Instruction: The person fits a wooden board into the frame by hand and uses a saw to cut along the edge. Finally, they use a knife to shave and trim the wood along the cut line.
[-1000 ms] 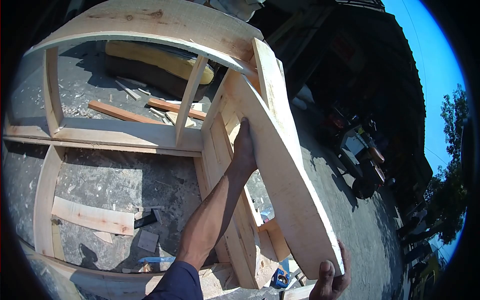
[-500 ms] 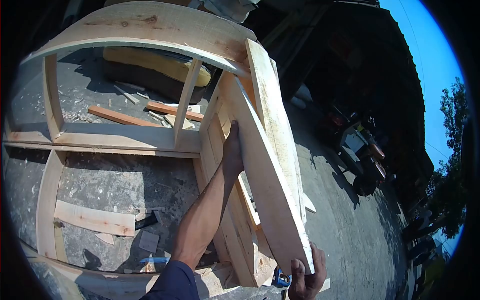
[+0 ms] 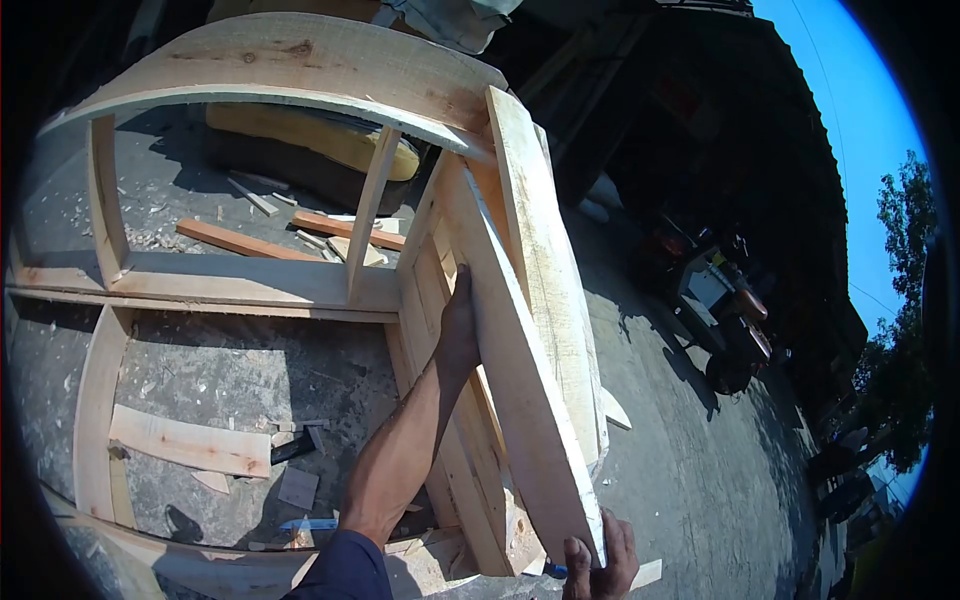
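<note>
Right hand point(image 3: 598, 556) grips the lower end of the loose board point(image 3: 515, 380), thumb on its face; left hand point(image 3: 460, 330) is against the board's left edge, fingers hidden, can't tell how closed. Board slants along the right end of the wooden frame point(image 3: 250, 278), just left of the upright plank point(image 3: 540, 240). Curved offcut point(image 3: 190, 440) lies on the floor point(image 3: 200, 350) within the frame's lower opening.

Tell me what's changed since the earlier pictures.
The near end of the plank swung left in the view, toward the wooden frame, the right hand moving with it. The left hand stays on the plank farther up; neither let go. The frame and the curved board on the floor stayed put.
</note>
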A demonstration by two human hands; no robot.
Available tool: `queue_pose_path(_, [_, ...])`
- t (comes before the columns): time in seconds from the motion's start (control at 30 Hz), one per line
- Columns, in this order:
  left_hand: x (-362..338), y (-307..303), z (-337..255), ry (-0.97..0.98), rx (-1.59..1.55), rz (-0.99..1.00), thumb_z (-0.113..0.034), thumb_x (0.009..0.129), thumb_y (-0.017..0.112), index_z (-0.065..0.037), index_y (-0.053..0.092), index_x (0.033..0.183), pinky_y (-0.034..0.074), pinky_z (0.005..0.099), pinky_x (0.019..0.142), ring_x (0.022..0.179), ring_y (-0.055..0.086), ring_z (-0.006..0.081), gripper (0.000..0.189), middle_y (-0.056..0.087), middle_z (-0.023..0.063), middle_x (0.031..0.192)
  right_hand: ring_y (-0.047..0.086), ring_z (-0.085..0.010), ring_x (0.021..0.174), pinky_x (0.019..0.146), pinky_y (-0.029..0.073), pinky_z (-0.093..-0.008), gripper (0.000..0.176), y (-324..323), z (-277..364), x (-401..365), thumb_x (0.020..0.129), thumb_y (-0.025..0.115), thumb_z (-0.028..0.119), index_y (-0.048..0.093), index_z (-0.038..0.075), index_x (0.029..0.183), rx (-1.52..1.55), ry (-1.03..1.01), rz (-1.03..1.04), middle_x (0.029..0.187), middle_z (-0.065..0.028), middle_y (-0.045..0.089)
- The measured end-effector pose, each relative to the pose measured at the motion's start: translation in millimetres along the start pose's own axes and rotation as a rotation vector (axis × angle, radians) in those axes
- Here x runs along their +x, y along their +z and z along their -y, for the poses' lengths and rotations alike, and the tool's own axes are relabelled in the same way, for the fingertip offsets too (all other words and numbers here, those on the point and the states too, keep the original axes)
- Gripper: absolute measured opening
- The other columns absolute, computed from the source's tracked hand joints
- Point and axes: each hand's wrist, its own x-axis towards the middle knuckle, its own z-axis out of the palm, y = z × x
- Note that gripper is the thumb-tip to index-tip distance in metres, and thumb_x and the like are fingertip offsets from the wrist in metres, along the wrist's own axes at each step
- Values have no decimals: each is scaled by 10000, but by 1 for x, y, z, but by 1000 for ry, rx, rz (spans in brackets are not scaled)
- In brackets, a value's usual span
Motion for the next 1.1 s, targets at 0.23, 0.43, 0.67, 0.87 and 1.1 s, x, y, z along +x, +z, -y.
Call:
queue_pose_path(0.23, [-17,20,0,-39,18,-69,-504,990,423,-39,494,1310,514,342,917,1038,611,210,569,604,123,1126,626,-289,807,745,512,-385,494,-18,-16,-17,874,667,281,560,-109,1158,31,3,71,945,-209,636])
queue_pose_path(0.43, [-21,22,3,-29,18,4,-503,993,411,-33,471,1332,519,358,926,1059,609,217,582,597,136,1158,625,-291,798,740,513,-386,483,-23,-19,-22,874,667,271,562,-109,1154,41,7,96,947,-211,639])
queue_pose_path(0.67, [-20,24,14,-63,-2,2,-517,996,384,-36,439,1355,517,364,931,1077,602,220,603,585,134,1189,625,-293,789,734,514,-386,471,-24,-20,-24,873,667,259,564,-108,1149,39,1,97,949,-213,643])
queue_pose_path(0.87, [-18,19,15,-52,-3,17,-507,998,387,-39,446,1353,507,365,943,1078,602,220,590,586,135,1203,624,-295,780,728,516,-387,460,-21,-15,-26,872,667,250,566,-107,1145,32,-19,88,951,-215,647])
queue_pose_path(1.1, [-9,18,9,-44,-32,64,-464,1008,393,-24,448,1353,496,370,951,1086,601,240,562,587,150,1219,624,-297,770,722,517,-387,448,-20,-3,-16,871,667,238,569,-106,1140,13,-61,18,953,-218,651])
